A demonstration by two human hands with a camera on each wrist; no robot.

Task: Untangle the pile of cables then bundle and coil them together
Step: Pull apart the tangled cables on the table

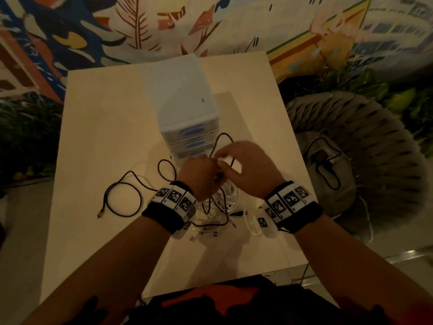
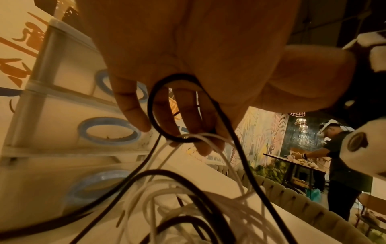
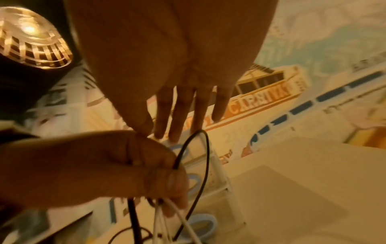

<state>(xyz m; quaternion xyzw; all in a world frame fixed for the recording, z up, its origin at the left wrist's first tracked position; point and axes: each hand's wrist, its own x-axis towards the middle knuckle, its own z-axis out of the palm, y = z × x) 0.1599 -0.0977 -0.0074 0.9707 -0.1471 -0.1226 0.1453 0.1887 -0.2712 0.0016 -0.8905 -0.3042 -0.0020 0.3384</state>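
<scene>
My left hand [image 1: 199, 177] hovers over the white table [image 1: 105, 113] and grips a bunch of cables: a black cable loop [image 2: 152, 105] and several white cables [image 2: 208, 206], with its fingers [image 2: 133, 115] curled round them. In the right wrist view it is a fist [image 3: 146, 173]. My right hand [image 1: 225, 156] reaches across just above it. Its fingers [image 3: 179, 115] are straight, and their tips touch the top of the black loop [image 3: 205, 140]. More white cable [image 1: 230, 198] hangs tangled beneath both hands. A dark cable trails left on the table to a brass plug [image 1: 99, 215].
A white drawer unit [image 1: 185, 102] with blue handles stands just behind my hands. A grey woven chair [image 1: 375, 148] at the right holds a black cord [image 1: 325, 160]. Another person [image 2: 338, 156] works at a far table.
</scene>
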